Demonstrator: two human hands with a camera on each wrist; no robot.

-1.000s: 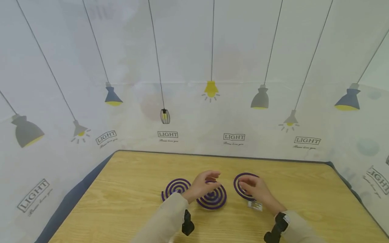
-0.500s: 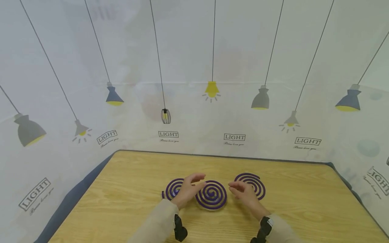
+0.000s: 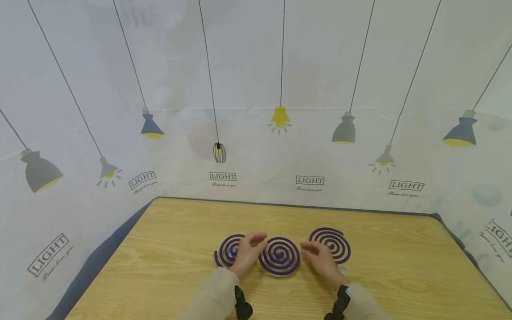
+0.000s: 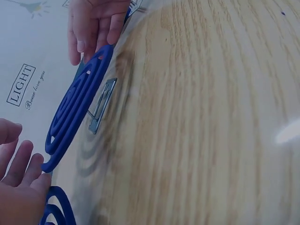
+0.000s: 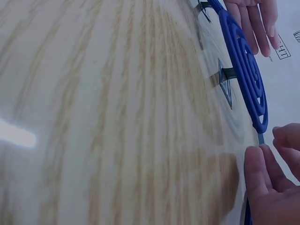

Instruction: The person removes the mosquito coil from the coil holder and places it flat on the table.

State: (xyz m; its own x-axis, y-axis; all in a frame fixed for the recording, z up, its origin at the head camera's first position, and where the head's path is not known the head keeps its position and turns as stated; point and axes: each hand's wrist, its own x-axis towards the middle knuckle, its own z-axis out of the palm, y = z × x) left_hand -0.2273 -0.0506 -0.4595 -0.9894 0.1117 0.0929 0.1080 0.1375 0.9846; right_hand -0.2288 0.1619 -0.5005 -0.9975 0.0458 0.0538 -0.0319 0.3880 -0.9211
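Note:
Three purple mosquito coils lie in a row across the table in the head view, looking blue in the wrist views. The middle coil [image 3: 279, 256] is held up off the wood by a small metal stand [image 4: 103, 105]. My left hand [image 3: 249, 253] is at its left edge, fingers loosely bent, partly covering the left coil [image 3: 229, 249]. On the other side, my right hand [image 3: 320, 258] has its fingertips close to the middle coil's right edge and overlaps the lower left of the right coil [image 3: 336, 242]. Neither hand grips anything.
The wooden table [image 3: 168, 275] runs back to a pale wall cloth [image 3: 248, 133] printed with hanging lamps and LIGHT labels. A black wrist camera [image 3: 242, 304] is strapped to my left wrist, another camera [image 3: 340, 302] to my right.
My right hand has moved left, away from the right coil to beside the middle one. My left hand has drawn left off the middle coil. Over the last half second both have barely shifted.

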